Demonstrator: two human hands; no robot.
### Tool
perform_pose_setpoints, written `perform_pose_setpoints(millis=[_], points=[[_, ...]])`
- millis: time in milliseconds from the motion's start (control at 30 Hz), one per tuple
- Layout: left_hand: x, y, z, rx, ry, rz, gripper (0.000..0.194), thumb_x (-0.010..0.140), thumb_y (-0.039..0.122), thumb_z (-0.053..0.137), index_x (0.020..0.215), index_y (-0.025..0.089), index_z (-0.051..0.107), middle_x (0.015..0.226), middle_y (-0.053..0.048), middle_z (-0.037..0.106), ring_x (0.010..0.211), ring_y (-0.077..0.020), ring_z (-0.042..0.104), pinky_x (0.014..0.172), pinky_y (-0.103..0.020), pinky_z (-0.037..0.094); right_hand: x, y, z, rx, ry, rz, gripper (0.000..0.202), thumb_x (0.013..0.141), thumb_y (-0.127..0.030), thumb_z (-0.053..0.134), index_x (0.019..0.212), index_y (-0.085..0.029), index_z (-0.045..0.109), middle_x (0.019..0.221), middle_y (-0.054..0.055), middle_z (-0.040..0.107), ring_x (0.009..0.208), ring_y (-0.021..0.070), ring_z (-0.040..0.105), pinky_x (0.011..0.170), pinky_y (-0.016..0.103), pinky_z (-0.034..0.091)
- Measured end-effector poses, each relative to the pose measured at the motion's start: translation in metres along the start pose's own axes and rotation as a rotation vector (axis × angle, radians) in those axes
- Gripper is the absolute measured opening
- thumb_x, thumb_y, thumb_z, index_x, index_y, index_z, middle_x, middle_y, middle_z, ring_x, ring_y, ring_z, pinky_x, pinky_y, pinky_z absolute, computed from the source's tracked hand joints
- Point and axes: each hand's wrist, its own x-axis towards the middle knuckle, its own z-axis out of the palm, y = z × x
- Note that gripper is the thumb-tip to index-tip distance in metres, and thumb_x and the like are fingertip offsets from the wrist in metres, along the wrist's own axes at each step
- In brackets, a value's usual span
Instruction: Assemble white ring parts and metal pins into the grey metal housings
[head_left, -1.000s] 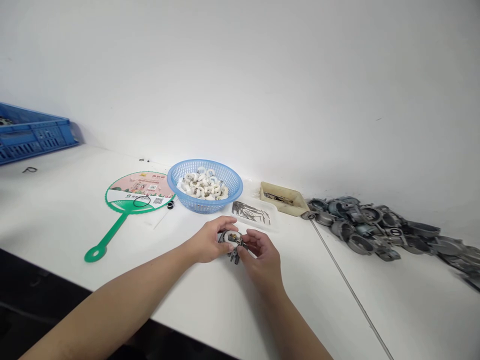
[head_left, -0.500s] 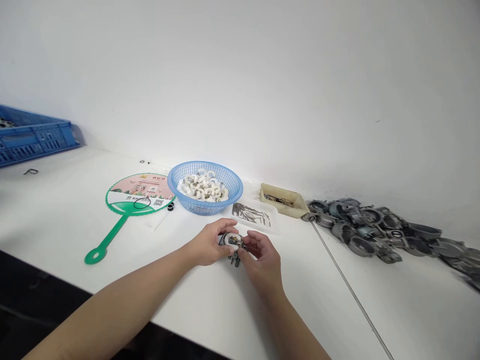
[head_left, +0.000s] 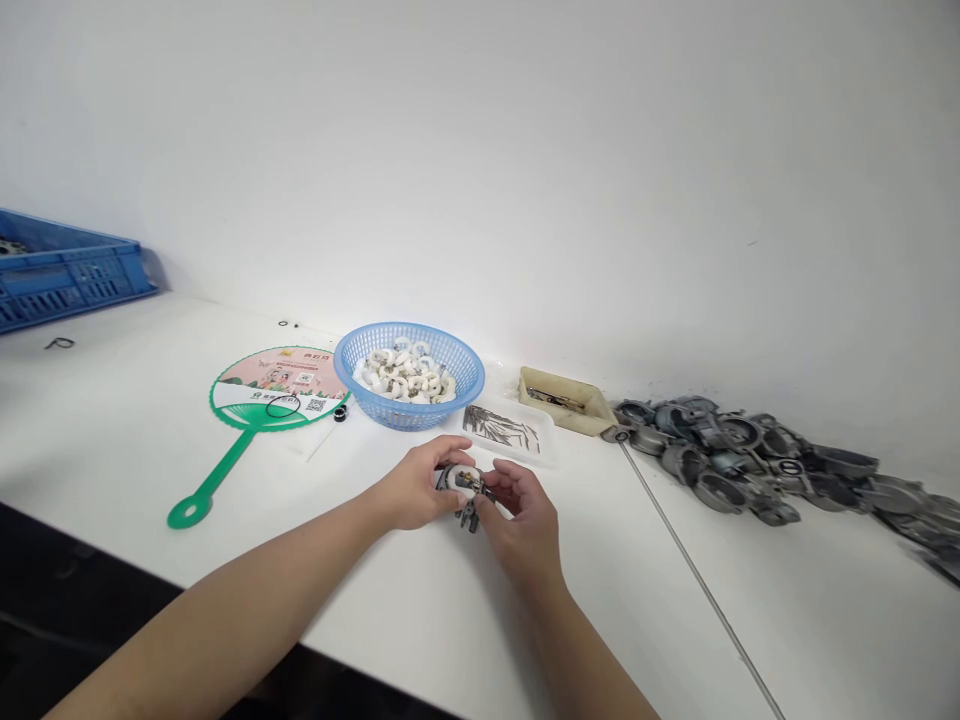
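Observation:
Between my hands, over the white table point(head_left: 390, 590), is a grey metal housing point(head_left: 469, 515) with a white ring point(head_left: 459, 478) seated in its top. My left hand point(head_left: 421, 487) grips the housing from the left, thumb at the near side and fingers at the far side. On the right, my right hand point(head_left: 523, 512) holds it with thumb and curled fingers near small brass-coloured parts by the ring. Beyond them stands a blue basket point(head_left: 409, 412) of white rings. Beside it lies a white tray point(head_left: 546, 440) with thin dark pins.
A cream box point(head_left: 604, 413) holds thin dark pieces. Grey metal housings point(head_left: 720, 455) are heaped at the right, past a seam in the table. On the left lies a green-handled fan point(head_left: 217, 475) with a black loop on it; a blue crate point(head_left: 75, 275) stands at the far left.

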Motion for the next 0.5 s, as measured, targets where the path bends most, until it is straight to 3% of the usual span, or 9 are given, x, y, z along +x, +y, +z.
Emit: perform_pose_setpoints(millis=[333,500], points=[[0.0000,0.0003,-0.0001,-0.062,-0.009,0.021,0.066,0.068,0.012,0.064,0.127,0.018,0.037,0.117,-0.011,0.056,0.107,-0.0236,0.052,0.094,-0.041,0.039,0.0025,0.0101,-0.0010,-0.045,-0.300,-0.040,0.070,0.063,-0.027,0.067,0.126,-0.022,0.039,0.123,0.012,0.052,0.110,0.0278,0.052,0.089,0.046,0.046],[-0.0013,-0.0015,0.0014,-0.040,0.019,0.011,0.070,0.065,0.010,0.065,0.128,0.019,0.037,0.120,-0.011,0.054,0.110,-0.0251,0.050,0.094,-0.041,0.039,0.0043,0.0084,0.0019,-0.043,-0.275,0.015,0.070,0.061,-0.029,0.070,0.125,-0.020,0.042,0.119,0.011,0.055,0.105,0.0279,0.055,0.088,0.044,0.047]])
